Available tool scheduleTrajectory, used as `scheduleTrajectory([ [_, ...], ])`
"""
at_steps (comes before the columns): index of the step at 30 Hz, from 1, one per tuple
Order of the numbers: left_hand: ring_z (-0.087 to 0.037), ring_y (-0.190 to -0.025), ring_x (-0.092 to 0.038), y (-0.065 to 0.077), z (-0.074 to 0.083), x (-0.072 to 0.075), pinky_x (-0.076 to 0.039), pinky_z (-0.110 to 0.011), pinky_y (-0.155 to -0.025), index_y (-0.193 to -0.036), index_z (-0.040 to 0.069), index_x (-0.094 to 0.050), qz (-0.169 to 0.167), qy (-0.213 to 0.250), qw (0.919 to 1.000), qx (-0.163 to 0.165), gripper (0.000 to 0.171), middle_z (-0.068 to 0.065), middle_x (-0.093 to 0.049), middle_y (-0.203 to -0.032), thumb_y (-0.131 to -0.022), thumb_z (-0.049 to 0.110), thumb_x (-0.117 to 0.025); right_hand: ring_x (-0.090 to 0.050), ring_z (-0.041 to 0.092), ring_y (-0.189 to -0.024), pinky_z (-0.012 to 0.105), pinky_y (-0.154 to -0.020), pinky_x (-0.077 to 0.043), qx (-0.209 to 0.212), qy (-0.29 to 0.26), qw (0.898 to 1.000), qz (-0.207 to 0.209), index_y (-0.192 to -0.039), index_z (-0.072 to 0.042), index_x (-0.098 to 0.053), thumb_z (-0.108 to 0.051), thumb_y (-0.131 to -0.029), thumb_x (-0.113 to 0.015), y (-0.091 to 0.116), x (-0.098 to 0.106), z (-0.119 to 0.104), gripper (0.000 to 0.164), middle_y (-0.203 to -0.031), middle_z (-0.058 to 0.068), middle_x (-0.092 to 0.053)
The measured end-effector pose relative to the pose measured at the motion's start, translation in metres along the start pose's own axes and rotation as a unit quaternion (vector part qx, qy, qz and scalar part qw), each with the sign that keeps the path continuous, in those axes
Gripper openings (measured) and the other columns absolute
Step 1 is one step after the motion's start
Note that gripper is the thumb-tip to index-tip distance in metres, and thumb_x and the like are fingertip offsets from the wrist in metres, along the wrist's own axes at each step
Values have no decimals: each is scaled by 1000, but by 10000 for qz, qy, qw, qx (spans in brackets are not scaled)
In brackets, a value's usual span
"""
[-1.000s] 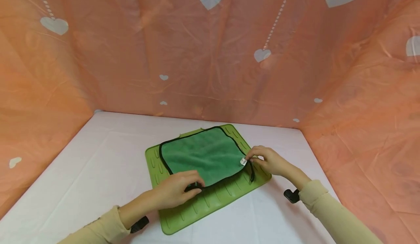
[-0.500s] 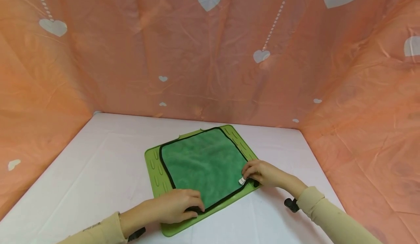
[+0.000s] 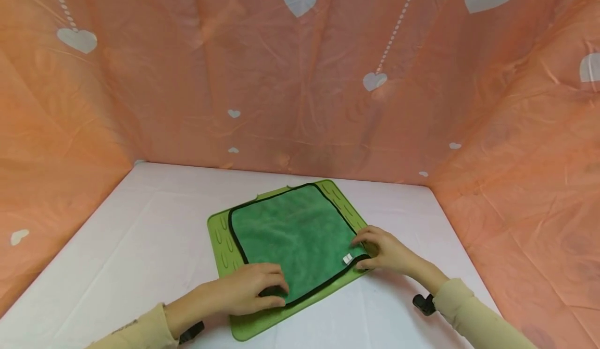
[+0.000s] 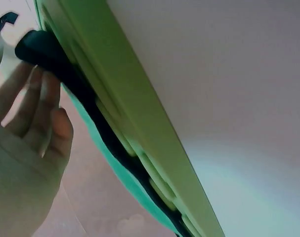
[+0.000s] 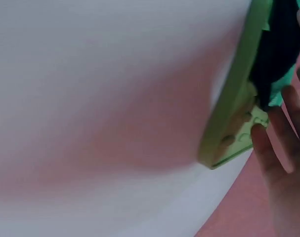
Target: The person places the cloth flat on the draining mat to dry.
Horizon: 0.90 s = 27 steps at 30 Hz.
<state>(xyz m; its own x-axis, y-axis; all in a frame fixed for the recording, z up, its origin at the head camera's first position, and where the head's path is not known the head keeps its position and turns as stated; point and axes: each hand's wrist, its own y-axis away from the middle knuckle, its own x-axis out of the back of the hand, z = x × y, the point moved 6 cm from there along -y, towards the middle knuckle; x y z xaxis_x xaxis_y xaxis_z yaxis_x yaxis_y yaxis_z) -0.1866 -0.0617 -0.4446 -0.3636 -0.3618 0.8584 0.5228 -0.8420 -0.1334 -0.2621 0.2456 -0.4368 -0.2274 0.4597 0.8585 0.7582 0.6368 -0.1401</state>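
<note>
A green cloth (image 3: pixel 290 234) with black edging and a small white label (image 3: pixel 347 259) lies spread flat on a lighter green ridged tray (image 3: pixel 244 328). My left hand (image 3: pixel 250 289) is at the cloth's near left corner, thumb and fingers apart; in the left wrist view its fingertips touch or nearly touch the black edging (image 4: pixel 110 133). At the near right corner, beside the label, my right hand (image 3: pixel 386 251) has its fingers spread. The right wrist view shows those fingers (image 5: pixel 283 128) fairly straight around the corner, with no pinch visible. Both hands cover their corners partly.
A white-covered table (image 3: pixel 164 224) holds the tray. Orange curtains (image 3: pixel 300 104) with pale hearts enclose the back and sides. Black wrist devices (image 3: pixel 424 304) sit under both forearms.
Both hands have drawn the cloth's near edge toward me, so it lies flatter and covers more of the tray. In the last half second the right hand's fingers have spread and loosened.
</note>
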Motion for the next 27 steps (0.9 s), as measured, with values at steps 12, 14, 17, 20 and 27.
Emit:
scheduleTrajectory([
  [12, -45, -148, -36, 11, -50, 28, -34, -65, -115, -152, 0, -49, 105, -1277, 9782, 1633, 71, -22, -37, -162, -99, 43, -71, -67, 17, -98, 37, -83, -58, 480, 294, 9954, 781, -105, -14, -75, 8, -89, -75, 12, -3, 2, 28, -107, -3, -67],
  [14, -48, -151, -29, 15, -52, 28, -29, -67, -117, -155, -1, -44, -140, -1143, 9759, 1853, 80, -24, -29, -166, -98, 48, -71, -67, 17, -97, 37, -82, -58, 670, 472, 9925, 904, -103, -16, -76, 12, -88, -74, 14, -1, -1, 31, -107, -4, -67],
  [17, -47, -153, -24, 18, -54, 27, -25, -70, -117, -158, 1, -41, -369, -946, 9734, 2055, 88, -22, -24, -168, -95, 55, -70, -64, 18, -98, 37, -80, -58, 836, 847, 9881, 976, -98, -19, -77, 12, -85, -76, 18, 0, -3, 34, -107, -3, -66],
  [20, -44, -155, -22, 20, -56, 27, -24, -70, -118, -160, 5, -40, -494, -869, 9708, 2182, 93, -19, -24, -170, -93, 62, -70, -63, 22, -105, 40, -83, -58, 936, 1149, 9851, 873, -94, -21, -77, 10, -83, -79, 21, -1, -4, 33, -111, -1, -68],
  [27, -41, -156, -21, 21, -60, 26, -24, -72, -117, -161, 8, -39, -576, -847, 9687, 2260, 103, -17, -23, -171, -86, 69, -72, -62, 29, -121, 49, -94, -56, 551, 1050, 9921, 403, -98, -22, -76, 6, -88, -75, 25, -5, 1, 30, -128, 3, -69],
])
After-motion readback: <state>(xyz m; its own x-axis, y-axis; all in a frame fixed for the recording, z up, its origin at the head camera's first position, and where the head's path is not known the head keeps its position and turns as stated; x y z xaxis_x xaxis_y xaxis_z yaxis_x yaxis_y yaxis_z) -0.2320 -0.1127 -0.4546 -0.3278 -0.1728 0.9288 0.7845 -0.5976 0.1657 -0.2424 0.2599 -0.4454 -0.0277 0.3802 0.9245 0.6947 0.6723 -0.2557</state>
